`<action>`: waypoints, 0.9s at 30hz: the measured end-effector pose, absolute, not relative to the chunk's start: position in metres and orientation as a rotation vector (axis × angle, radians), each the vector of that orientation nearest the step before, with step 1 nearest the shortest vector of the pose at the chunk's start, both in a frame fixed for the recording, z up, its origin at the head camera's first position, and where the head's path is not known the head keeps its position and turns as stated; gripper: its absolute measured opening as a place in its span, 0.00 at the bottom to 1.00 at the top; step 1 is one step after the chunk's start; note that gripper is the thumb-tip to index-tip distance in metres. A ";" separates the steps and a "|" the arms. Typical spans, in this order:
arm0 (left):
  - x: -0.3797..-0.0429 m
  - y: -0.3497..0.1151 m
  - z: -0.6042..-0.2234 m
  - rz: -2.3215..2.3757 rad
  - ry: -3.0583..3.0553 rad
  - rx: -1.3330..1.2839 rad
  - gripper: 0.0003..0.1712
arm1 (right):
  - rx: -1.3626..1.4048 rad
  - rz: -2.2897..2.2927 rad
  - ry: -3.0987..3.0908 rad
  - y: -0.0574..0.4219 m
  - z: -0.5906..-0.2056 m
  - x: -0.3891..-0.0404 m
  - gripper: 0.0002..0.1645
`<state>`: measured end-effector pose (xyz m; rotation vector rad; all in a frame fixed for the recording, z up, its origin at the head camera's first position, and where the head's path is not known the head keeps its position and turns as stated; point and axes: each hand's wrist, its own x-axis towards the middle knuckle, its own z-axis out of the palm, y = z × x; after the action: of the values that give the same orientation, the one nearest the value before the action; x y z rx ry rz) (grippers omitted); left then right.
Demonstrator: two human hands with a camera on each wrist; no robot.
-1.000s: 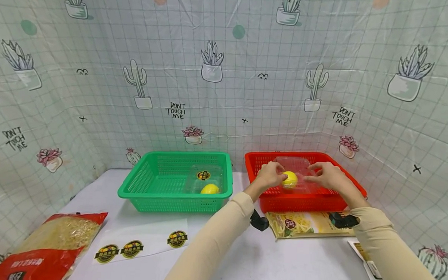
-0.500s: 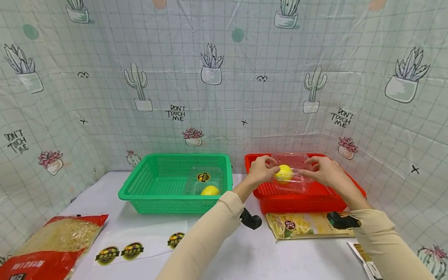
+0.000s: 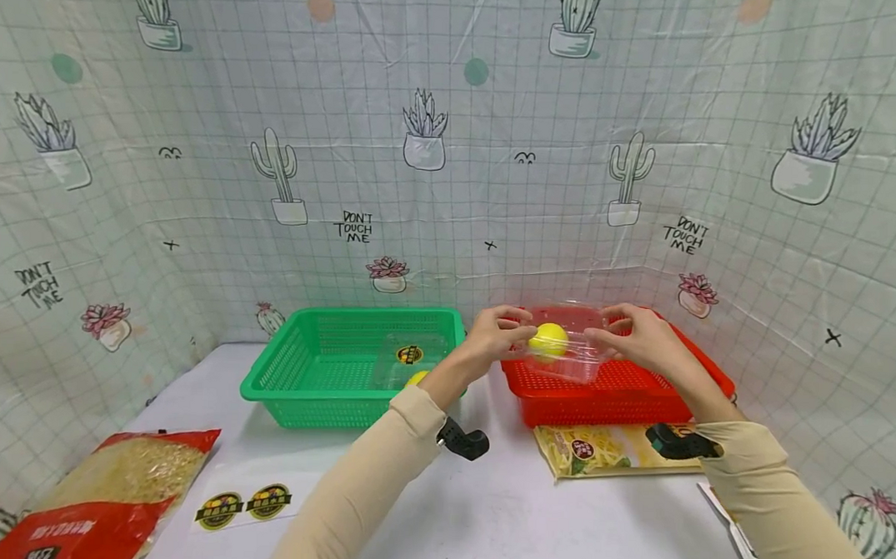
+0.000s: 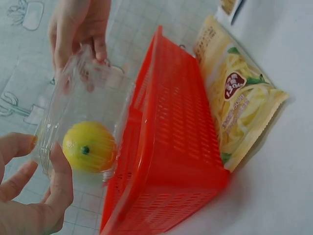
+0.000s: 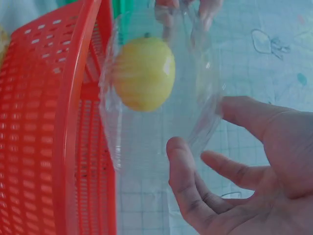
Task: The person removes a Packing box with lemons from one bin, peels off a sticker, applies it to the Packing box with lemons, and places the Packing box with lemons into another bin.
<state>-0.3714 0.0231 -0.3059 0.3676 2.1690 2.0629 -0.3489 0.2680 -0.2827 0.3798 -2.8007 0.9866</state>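
Both hands hold a clear plastic clamshell box (image 3: 580,360) over the left part of the red basket (image 3: 638,400). Inside it, towards the left end, lies a round yellow fruit (image 4: 88,147) with a small green stem end. My left hand (image 3: 483,343) pinches the box's left side between thumb and fingers. At the opposite side my right hand (image 3: 640,342) pinches the edge, its thumb and fingertips on the plastic in the right wrist view. The green basket (image 3: 337,408) contains another clear box (image 3: 395,369) with a sticker and a yellow fruit (image 3: 417,377), partly behind my left wrist.
A yellow food packet (image 3: 613,449) lies before the red basket. At the left front is a red bag (image 3: 109,481) with pale contents. Round black-and-gold stickers (image 3: 218,511) sit on a white sheet. A white-edged flat item (image 3: 744,543) lies partly under my right sleeve.
The clear box with the yellow fruit has come up out of the red basket and shifted left. Both hands moved left with it, the left hand further, and their grip on its ends shows more plainly.
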 end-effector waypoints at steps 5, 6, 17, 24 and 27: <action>-0.365 0.009 -0.309 2.076 2.133 0.352 0.19 | 0.386 1.193 -2.773 0.268 -0.286 -0.352 0.46; -0.363 0.005 -0.310 2.072 2.134 0.351 0.18 | 0.389 1.214 -2.767 0.269 -0.286 -0.353 0.46; -0.339 -0.028 -0.318 1.987 2.098 0.442 0.20 | 0.425 1.325 -2.736 0.272 -0.298 -0.361 0.41; -0.327 -0.044 -0.318 1.942 2.107 0.549 0.24 | 0.502 1.339 -2.796 0.268 -0.300 -0.352 0.37; -0.322 -0.052 -0.318 1.922 2.093 0.590 0.26 | 0.532 1.349 -2.812 0.266 -0.299 -0.347 0.36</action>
<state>-0.3218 -0.0524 -0.3175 0.5895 2.0932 1.9217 -0.3474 0.2655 -0.2991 0.5320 -2.8121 1.3493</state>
